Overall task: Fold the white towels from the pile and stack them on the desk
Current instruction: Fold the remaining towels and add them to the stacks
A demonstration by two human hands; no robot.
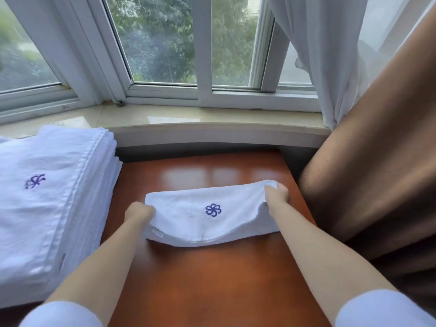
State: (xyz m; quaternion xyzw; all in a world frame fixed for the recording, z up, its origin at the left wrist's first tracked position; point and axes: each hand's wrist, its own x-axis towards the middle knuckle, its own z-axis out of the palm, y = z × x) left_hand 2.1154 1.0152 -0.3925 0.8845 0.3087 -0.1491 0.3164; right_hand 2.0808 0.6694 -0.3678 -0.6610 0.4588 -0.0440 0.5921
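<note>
Shiny brown desk [212,279], a folded white towel [200,220] lying on it, a tall pile of white towels [47,197] on its left side

Folded white towel [207,215] on desk [212,279], stack [52,190] left.

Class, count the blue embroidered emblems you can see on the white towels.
2: a flower emblem on the held towel mid-desk, and one atop the stack left. Others may be hidden.

The fingers of the left hand [139,212] are tucked out of sight under the folded towel [207,215], the stack of towels [54,197] is cut off by the left edge, and its small label is too blurred to read
</note>
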